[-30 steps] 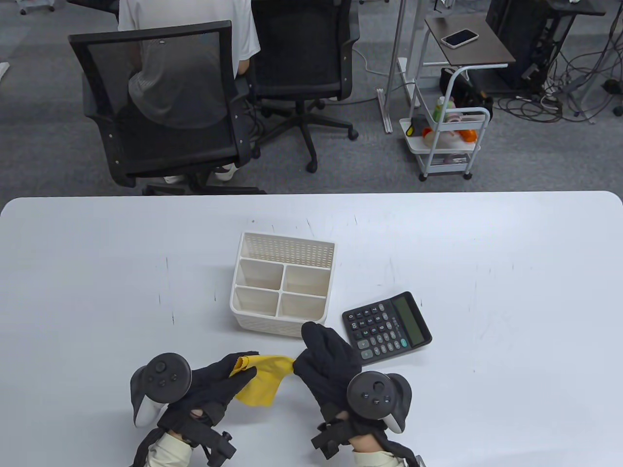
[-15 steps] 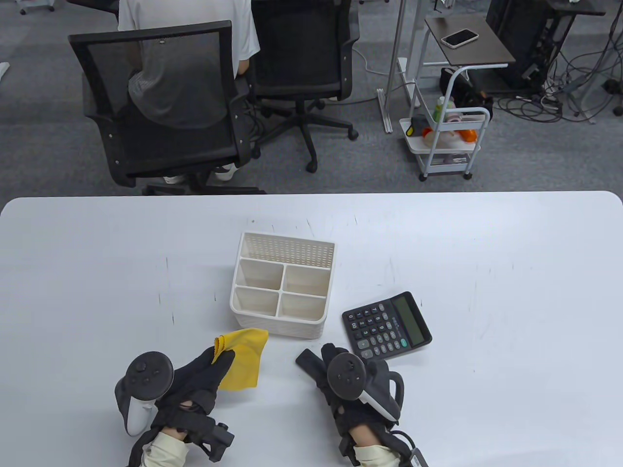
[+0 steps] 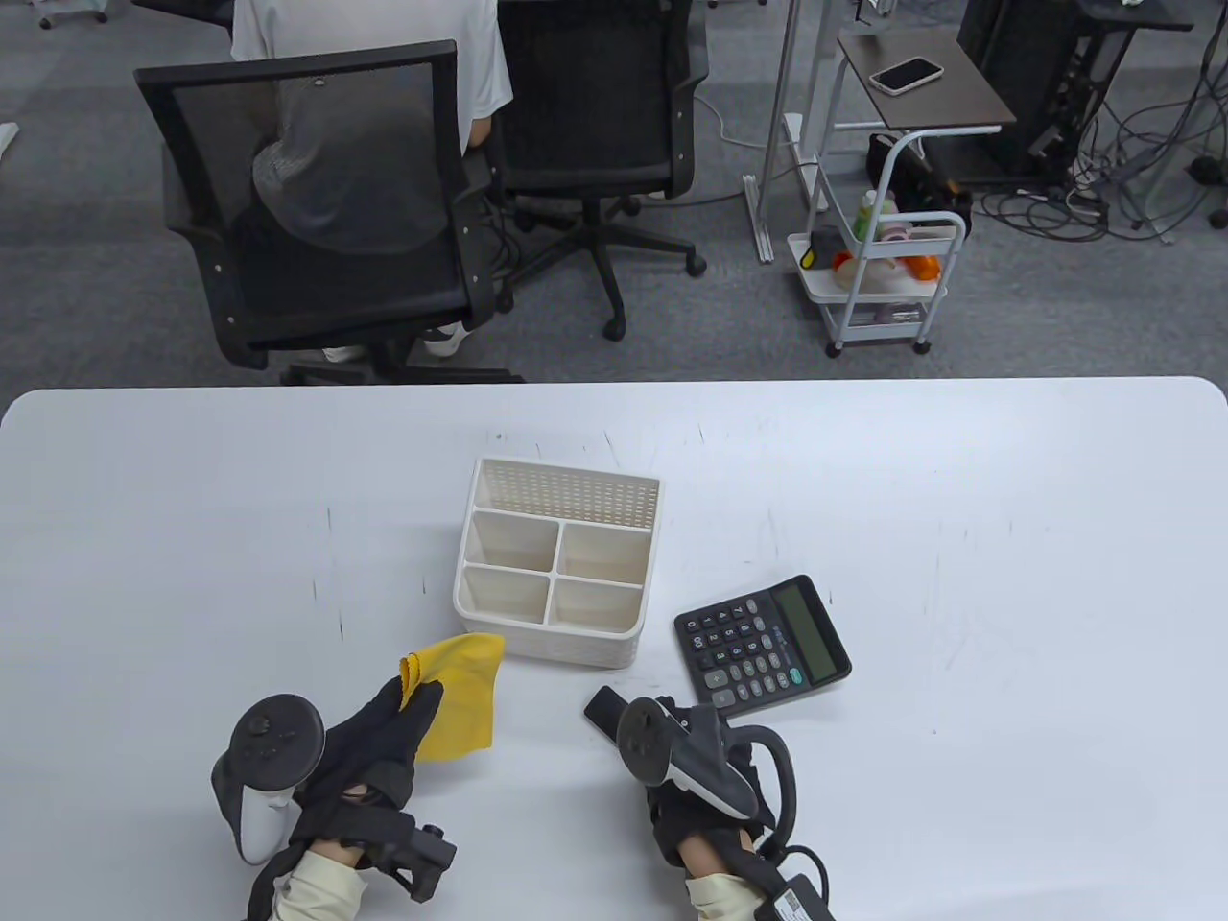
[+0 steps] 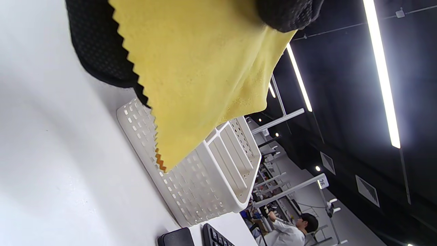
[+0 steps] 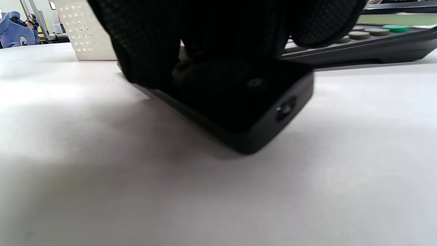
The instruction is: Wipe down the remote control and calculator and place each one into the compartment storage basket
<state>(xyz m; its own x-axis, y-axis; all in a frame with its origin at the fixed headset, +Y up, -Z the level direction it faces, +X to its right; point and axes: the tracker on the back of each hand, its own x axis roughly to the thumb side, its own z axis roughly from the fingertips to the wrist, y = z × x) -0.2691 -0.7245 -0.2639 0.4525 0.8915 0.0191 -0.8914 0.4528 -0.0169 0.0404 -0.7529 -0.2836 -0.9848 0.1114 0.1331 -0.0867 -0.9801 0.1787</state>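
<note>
Yellow cloth is pinched by the left hand. Right hand grips the black remote control on the bench, between the basket and the calculator.

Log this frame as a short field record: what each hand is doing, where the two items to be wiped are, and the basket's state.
left hand: pinches the yellow cloth, clear of both devices
right hand: grips the remote control, one end raised off the table
calculator: flat on the table, right of the basket, untouched
compartment storage basket: visible compartments hold nothing
task stage: neither item in the basket yet
</note>
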